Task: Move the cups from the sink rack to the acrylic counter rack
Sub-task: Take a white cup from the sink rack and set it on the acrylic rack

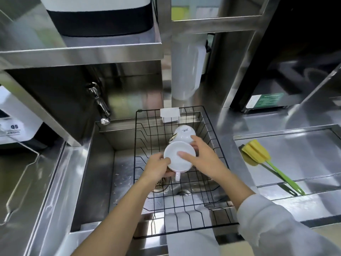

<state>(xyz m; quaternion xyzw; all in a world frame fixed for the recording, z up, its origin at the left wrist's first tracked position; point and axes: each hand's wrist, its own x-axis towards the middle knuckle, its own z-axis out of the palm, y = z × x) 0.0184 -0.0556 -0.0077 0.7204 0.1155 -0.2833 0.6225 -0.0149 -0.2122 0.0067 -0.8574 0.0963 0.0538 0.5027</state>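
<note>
Both my forearms reach out over the black wire sink rack, the right one in a pale sleeve. My left hand grips the near rim of an upturned white cup, its handle pointing back toward me. My right hand lies across the cup's base, thumb on top, forefinger touching a second white cup just beyond. Off to the right of my right hand, a yellow-headed, green-handled brush rests on the steel worktop. Beyond my left hand hangs the tap.
</note>
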